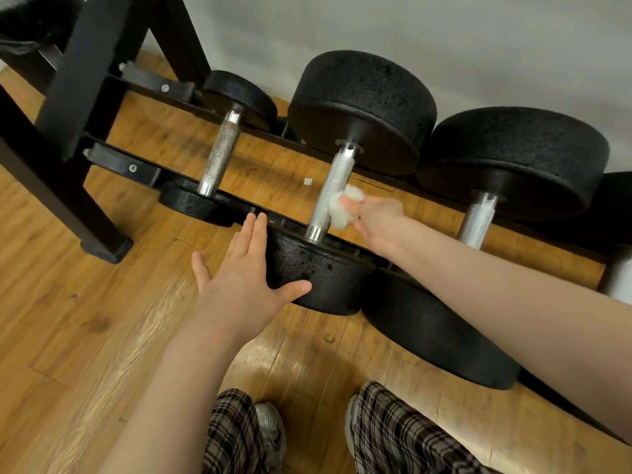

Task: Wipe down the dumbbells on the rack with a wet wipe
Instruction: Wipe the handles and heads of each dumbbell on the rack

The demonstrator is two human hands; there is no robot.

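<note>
Your right hand [378,222] pinches a crumpled white wet wipe [342,208] against the knurled steel handle [330,193] of the black pitted-rubber dumbbell [362,107], its axis running toward the wall, while your left hand [244,271] lies flat, fingers straight, on its near head.

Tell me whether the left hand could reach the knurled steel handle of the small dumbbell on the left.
Probably yes. The left hand rests open on the middle dumbbell's black near head, and nothing blocks the small dumbbell's knurled steel handle.
</note>
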